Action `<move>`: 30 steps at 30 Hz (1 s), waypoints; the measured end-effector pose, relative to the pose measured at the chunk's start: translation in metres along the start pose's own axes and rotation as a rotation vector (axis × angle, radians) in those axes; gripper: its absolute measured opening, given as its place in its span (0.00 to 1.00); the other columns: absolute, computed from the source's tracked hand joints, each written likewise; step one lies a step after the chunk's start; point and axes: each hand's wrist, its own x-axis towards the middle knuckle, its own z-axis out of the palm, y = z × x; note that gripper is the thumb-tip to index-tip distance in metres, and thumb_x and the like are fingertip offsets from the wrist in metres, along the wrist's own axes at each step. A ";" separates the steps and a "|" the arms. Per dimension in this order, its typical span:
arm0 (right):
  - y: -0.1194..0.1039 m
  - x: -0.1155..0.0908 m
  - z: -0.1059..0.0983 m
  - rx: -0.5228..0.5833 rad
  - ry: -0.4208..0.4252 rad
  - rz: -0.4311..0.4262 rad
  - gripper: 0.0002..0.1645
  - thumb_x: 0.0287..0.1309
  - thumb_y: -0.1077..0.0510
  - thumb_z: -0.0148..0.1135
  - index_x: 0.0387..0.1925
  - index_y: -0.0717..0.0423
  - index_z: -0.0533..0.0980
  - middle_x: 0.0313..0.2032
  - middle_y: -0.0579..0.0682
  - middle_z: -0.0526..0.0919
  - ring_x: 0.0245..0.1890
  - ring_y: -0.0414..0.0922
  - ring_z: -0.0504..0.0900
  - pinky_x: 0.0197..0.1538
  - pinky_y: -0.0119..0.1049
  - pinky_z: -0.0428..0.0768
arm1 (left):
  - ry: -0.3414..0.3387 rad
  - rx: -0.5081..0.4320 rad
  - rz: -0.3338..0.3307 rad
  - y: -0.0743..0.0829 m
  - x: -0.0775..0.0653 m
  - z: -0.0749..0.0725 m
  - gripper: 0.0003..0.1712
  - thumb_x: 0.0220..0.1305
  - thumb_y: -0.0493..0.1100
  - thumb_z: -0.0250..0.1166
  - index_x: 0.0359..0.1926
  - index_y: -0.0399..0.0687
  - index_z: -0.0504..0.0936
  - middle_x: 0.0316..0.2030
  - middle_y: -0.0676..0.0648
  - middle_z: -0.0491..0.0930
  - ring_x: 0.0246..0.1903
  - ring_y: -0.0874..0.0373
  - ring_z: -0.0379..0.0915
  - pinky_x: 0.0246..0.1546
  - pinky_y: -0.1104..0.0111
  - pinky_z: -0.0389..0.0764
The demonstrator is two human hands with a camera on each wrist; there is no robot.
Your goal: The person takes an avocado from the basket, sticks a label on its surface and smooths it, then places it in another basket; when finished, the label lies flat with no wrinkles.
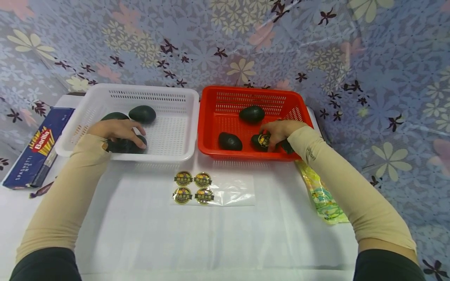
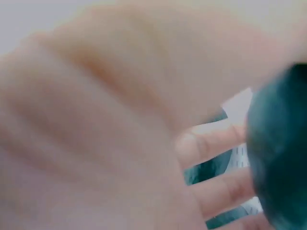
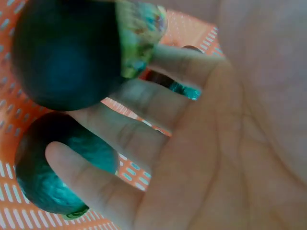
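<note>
In the white basket [image 1: 172,158], my left hand [image 1: 116,128] grips a dark green avocado [image 2: 283,153], its fingers reaching around the far side. Two more avocados lie behind that hand, one of them a whole dark avocado [image 1: 142,114]. My right hand [image 1: 279,130] is inside the red basket [image 1: 207,150] and holds an avocado [image 3: 62,57] bearing a black-and-gold round sticker [image 1: 263,140]. Beside those fingers lies another avocado [image 3: 48,177], partly covered by a fingertip. Elsewhere in the red basket are a back avocado [image 1: 252,114] and a front-left avocado [image 1: 230,141].
A clear sheet [image 1: 232,193] with several round stickers [image 1: 183,178] lies in front of the baskets. At the left stands a blue spaghetti box [image 1: 38,146]. A yellow-green packet [image 1: 327,201] lies under the right forearm. Flowered cloth [image 1: 225,47] rises behind.
</note>
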 end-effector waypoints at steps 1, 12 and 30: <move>-0.001 -0.001 0.000 0.000 -0.006 0.005 0.46 0.53 0.57 0.72 0.72 0.50 0.63 0.65 0.61 0.70 0.60 0.57 0.69 0.58 0.51 0.77 | 0.008 -0.008 -0.001 0.001 0.000 0.000 0.42 0.60 0.56 0.71 0.67 0.39 0.66 0.70 0.28 0.57 0.65 0.30 0.62 0.55 0.35 0.75; 0.001 0.008 0.004 -0.080 -0.023 -0.042 0.48 0.55 0.54 0.71 0.75 0.53 0.60 0.69 0.61 0.68 0.65 0.58 0.68 0.66 0.55 0.72 | 0.126 -0.103 0.064 0.007 0.004 0.000 0.41 0.64 0.61 0.67 0.67 0.40 0.67 0.69 0.28 0.63 0.61 0.36 0.69 0.51 0.48 0.79; 0.010 0.015 0.005 -0.056 -0.002 -0.084 0.49 0.53 0.52 0.73 0.74 0.53 0.61 0.71 0.62 0.67 0.68 0.58 0.67 0.72 0.58 0.65 | 0.074 -0.069 0.044 0.007 0.008 0.001 0.36 0.70 0.61 0.59 0.68 0.42 0.68 0.63 0.32 0.64 0.38 0.50 0.69 0.36 0.61 0.76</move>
